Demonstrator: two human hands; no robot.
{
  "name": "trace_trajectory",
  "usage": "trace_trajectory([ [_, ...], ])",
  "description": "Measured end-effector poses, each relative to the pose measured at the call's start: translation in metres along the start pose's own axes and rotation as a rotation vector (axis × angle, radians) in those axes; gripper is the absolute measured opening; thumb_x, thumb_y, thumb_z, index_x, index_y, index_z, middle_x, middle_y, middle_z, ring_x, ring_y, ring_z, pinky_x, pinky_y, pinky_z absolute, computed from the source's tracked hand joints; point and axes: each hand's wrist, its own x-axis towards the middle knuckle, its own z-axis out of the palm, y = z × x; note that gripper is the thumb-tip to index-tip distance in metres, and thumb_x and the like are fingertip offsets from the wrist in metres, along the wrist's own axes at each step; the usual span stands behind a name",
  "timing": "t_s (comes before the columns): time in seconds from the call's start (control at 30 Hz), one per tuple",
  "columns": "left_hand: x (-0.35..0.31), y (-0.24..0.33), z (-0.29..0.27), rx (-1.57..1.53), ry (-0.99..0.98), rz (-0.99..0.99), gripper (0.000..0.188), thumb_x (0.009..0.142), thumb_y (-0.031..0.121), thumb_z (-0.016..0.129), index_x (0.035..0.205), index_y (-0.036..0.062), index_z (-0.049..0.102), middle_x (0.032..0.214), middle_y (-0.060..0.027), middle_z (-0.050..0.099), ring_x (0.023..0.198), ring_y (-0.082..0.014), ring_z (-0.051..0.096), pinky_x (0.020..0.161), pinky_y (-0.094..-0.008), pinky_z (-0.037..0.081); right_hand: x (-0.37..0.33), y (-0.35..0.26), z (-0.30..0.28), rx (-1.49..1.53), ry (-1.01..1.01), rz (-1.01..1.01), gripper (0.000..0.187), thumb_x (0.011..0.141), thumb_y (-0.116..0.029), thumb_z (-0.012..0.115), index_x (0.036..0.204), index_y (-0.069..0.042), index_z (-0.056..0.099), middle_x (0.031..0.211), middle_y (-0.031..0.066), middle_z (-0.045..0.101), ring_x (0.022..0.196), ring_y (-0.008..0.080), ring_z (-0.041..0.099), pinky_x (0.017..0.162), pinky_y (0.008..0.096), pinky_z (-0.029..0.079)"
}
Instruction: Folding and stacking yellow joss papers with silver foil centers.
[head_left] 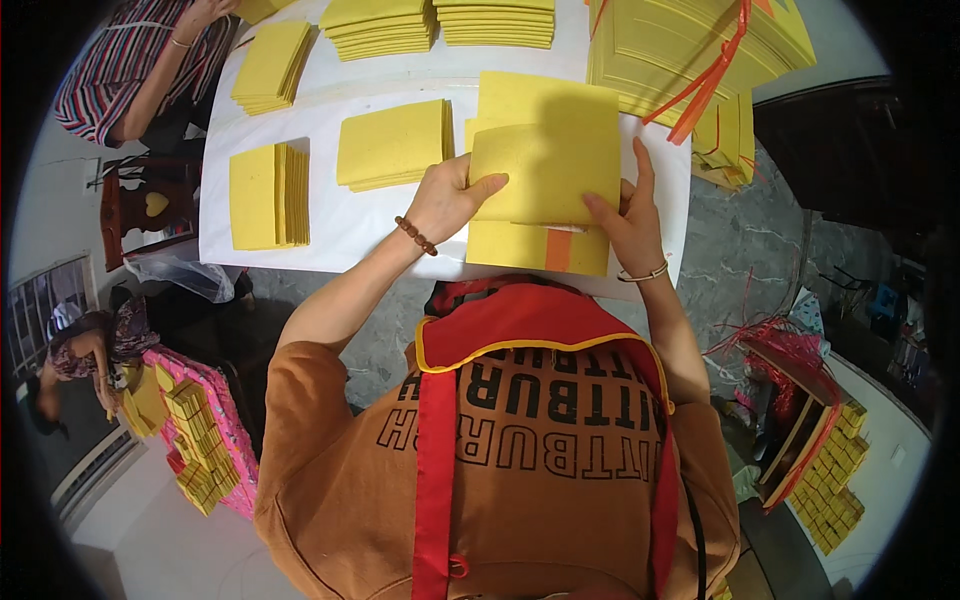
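Both my hands hold a squarish piece of yellow paper point(545, 180), apparently folded, at the near side of the table. My left hand point(447, 205) pinches its left edge, thumb on top and the other fingers hidden. At the lower right corner my right hand point(632, 225) grips it with the thumb on top, one finger pointing up beside the edge. Beneath lies more yellow paper with an orange patch point(558, 250). Further yellow paper point(548, 97) shows beyond the held piece. Left of my left hand sits a small stack of folded yellow paper point(395, 145).
More folded stacks point(268, 195) stand on the white table point(330, 255). A tall pile of large yellow sheets point(655, 65) with orange-red ribbon point(708, 85) is at the far right. Another person's arm point(160, 85) reaches in at far left. A pink-covered surface point(235, 430) holds yellow bundles.
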Motion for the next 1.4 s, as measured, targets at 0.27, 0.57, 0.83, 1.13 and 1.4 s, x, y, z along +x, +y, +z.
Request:
trace_trajectory([
  [0.27, 0.008, 0.000, 0.004, 0.263, 0.105, 0.017, 0.030, 0.086, 0.028, 0.060, 0.091, -0.0015, 0.057, 0.058, -0.0160, 0.057, 0.053, -0.0318, 0.057, 0.051, -0.0412, 0.043, 0.010, 0.014, 0.006, -0.152, 0.021, -0.012, 0.049, 0.078, -0.015, 0.068, 0.124, -0.007, 0.055, 0.098, 0.0152, 0.067, 0.079, 0.0196, 0.066, 0.068, 0.0290, 0.049],
  [0.57, 0.015, -0.010, 0.002, 0.243, 0.138, 0.018, 0.034, 0.085, 0.032, 0.060, 0.092, -0.0002, 0.052, 0.054, -0.0156, 0.053, 0.051, -0.0350, 0.055, 0.047, -0.0426, 0.041, 0.015, -0.011, 0.013, -0.473, 0.025, 0.065, 0.043, 0.079, -0.020, 0.064, 0.120, -0.008, 0.057, 0.096, 0.0197, 0.065, 0.083, 0.0318, 0.064, 0.073, 0.0361, 0.049],
  [0.83, 0.021, -0.027, 0.002, -0.094, 0.135, -0.004, 0.044, 0.081, 0.030, 0.067, 0.110, 0.0014, 0.051, 0.083, -0.0150, 0.063, 0.073, -0.0284, 0.062, 0.064, -0.0379, 0.048, 0.016, -0.009, 0.013, -0.408, 0.037, 0.081, 0.044, 0.079, -0.022, 0.065, 0.120, -0.008, 0.057, 0.092, 0.0191, 0.066, 0.081, 0.0318, 0.064, 0.072, 0.0375, 0.049],
  [1.13, 0.013, 0.032, 0.026, 0.772, 0.149, 0.635, 0.061, 0.079, 0.029, 0.065, 0.133, 0.0103, 0.043, 0.134, -0.0203, 0.038, 0.124, -0.0381, 0.033, 0.101, -0.0481, 0.028, 0.018, -0.009, 0.014, -0.427, 0.033, 0.112, 0.044, 0.078, -0.022, 0.065, 0.120, -0.008, 0.058, 0.093, 0.0182, 0.066, 0.081, 0.0309, 0.064, 0.072, 0.0373, 0.048],
  [1.4, 0.015, 0.005, 0.043, 0.930, 0.106, 0.571, 0.058, 0.085, 0.042, 0.055, 0.136, 0.0174, 0.041, 0.143, -0.0169, 0.030, 0.132, -0.0359, 0.026, 0.106, -0.0484, 0.021, 0.007, -0.012, 0.016, -0.510, 0.044, 0.006, 0.046, 0.079, -0.028, 0.065, 0.121, -0.011, 0.056, 0.116, 0.0159, 0.059, 0.099, 0.0279, 0.060, 0.081, 0.0407, 0.045],
])
